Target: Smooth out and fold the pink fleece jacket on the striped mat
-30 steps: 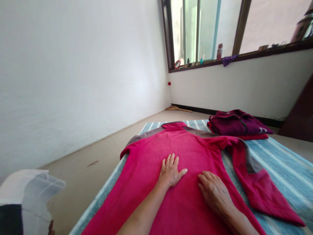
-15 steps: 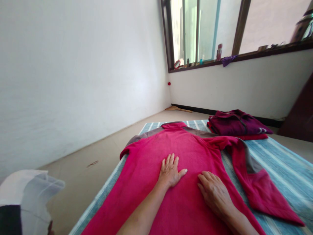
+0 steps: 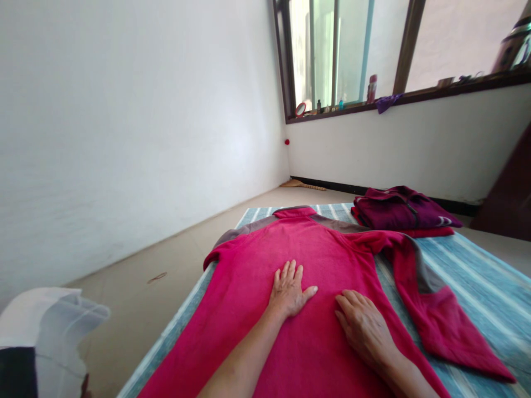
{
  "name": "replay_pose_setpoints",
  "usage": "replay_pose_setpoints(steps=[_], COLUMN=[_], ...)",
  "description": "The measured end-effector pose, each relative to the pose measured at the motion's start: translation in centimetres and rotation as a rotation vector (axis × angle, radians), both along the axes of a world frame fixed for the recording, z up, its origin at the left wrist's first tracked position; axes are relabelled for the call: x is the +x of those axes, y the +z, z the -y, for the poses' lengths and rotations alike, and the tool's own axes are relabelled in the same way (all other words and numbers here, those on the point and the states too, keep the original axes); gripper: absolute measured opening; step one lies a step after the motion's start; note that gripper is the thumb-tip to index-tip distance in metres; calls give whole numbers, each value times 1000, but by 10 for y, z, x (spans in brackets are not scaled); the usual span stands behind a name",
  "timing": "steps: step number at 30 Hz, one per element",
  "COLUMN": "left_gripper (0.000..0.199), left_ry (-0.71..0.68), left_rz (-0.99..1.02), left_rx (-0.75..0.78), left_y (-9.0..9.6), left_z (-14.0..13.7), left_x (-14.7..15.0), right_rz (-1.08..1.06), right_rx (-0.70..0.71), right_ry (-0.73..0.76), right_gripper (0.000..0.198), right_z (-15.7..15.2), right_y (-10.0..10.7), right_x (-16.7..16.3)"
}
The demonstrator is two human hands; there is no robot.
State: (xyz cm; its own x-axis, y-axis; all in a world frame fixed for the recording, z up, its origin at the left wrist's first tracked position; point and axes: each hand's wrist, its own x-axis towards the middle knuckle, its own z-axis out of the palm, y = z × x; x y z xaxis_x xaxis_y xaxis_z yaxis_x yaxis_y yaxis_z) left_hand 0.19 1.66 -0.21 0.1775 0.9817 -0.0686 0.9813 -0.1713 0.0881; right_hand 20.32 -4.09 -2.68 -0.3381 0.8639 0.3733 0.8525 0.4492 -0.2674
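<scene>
Beyond and to the left of the garment rises a smooth white wall (image 3: 145, 121); under the garment spreads a pale-blue cover with white stripes (image 3: 477, 265); the garment itself, a bright-pink soft-cloth top with grey shoulder panels (image 3: 315, 237), lies flat before us, its collar end farthest from us; its right-hand sleeve (image 3: 452, 329) slants out over the cover with a bend near the shoulder, while the sleeve on the other side drops out of sight past the shoulder, and we cannot tell whether it is tucked under or hanging.

Past the garment's right shoulder sits a folded stack of purple and red clothes (image 3: 400, 213); our left hand (image 3: 288, 290) rests palm down on the garment's middle, fingers spread and gripping nothing; our right hand (image 3: 363, 320) lies nearer its right side edge, fingers together and loosely bent, with no cloth gathered in them that we can see; smallest, on the floor left of the garment, is a thin brown loop (image 3: 157, 277).

To press the cloth well, we would judge, we should keep both palms low and light, work outward from the middle, and avoid dragging the side edges askew.
</scene>
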Motion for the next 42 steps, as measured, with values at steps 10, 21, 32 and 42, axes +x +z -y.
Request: replay_pose_setpoints(steps=[10,21,32,42], left_gripper=[83,83,82,83], left_ry=[-2,0,5,-1], left_rz=[2,12,16,15], left_rx=[12,20,15,36], left_y=[-2,-3,0,-6], left_z=[-1,0,0,-2], left_x=[-1,-1,0,-2], right_rz=[15,13,0,4], right_rx=[-8,-6,-59,-53], right_ry=[-5,-9,-5,-13], right_gripper=[15,14,15,13], right_z=[0,-1,0,0], right_y=[2,0,5,4], right_x=[0,0,-1,-1])
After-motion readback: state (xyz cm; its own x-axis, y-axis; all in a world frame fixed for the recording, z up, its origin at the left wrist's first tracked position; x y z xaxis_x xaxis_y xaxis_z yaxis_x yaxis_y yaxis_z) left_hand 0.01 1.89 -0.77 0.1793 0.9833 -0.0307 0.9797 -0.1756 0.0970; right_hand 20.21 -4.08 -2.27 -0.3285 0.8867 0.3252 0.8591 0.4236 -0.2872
